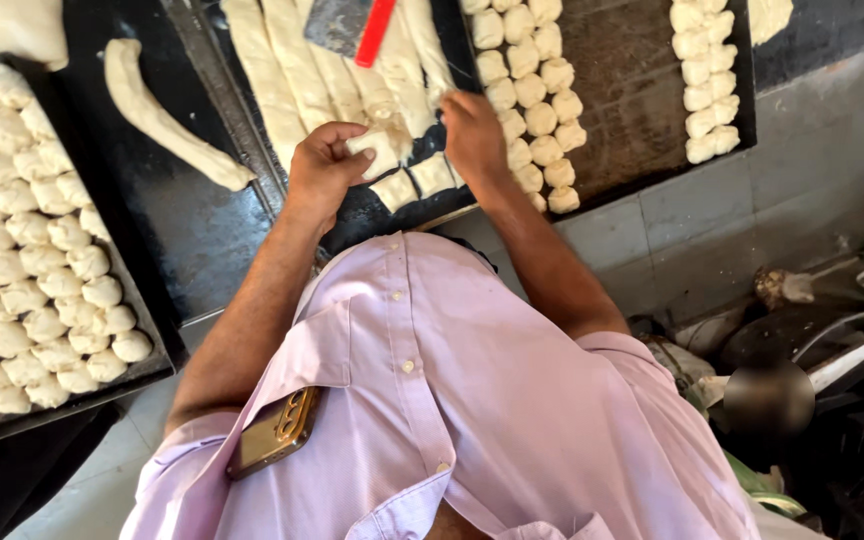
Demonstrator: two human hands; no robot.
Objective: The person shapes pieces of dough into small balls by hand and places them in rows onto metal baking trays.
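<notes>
My left hand (320, 172) is closed around a small cut piece of pale dough (370, 141), held just above the dark work surface (192, 220). My right hand (472, 135) is palm down, fingers curled onto the near end of a long dough strip (430, 62). Several long strips (287, 70) lie side by side beyond both hands. A few cut squares of dough (414, 184) sit between and below the hands. A metal scraper with a red handle (357, 25) rests on the strips at the top.
A dark tray (147, 330) at left is packed with several dough pieces (32, 260). Another tray (632, 110) at right holds columns of dough pieces (537, 100). A loose dough rope (162, 112) lies on the surface. A phone (274, 432) sits in my shirt pocket. Clutter fills the lower right.
</notes>
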